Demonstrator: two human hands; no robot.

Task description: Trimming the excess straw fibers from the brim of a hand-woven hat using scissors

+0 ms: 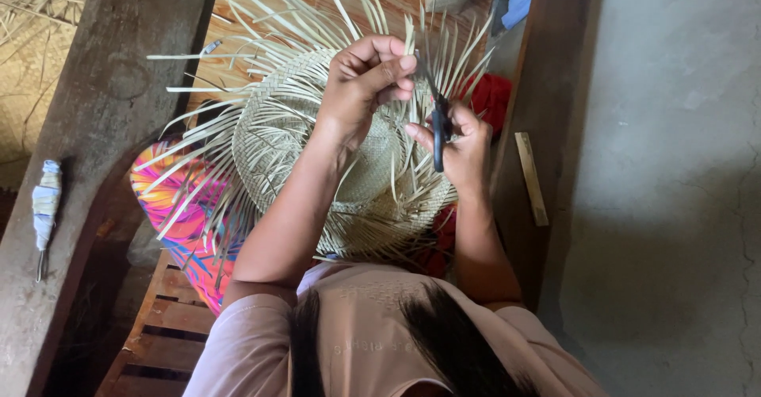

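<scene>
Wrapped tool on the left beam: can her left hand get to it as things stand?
Probably not right away: the left hand is pinching strips on the woven hat, and the wrapped tool lies well off on the beam, unobstructed.

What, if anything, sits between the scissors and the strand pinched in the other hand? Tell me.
Nothing visible does. The right hand holds dark scissors right beside the straw strand that the left hand pinches above the woven hat; only a narrow open gap separates them.
</scene>
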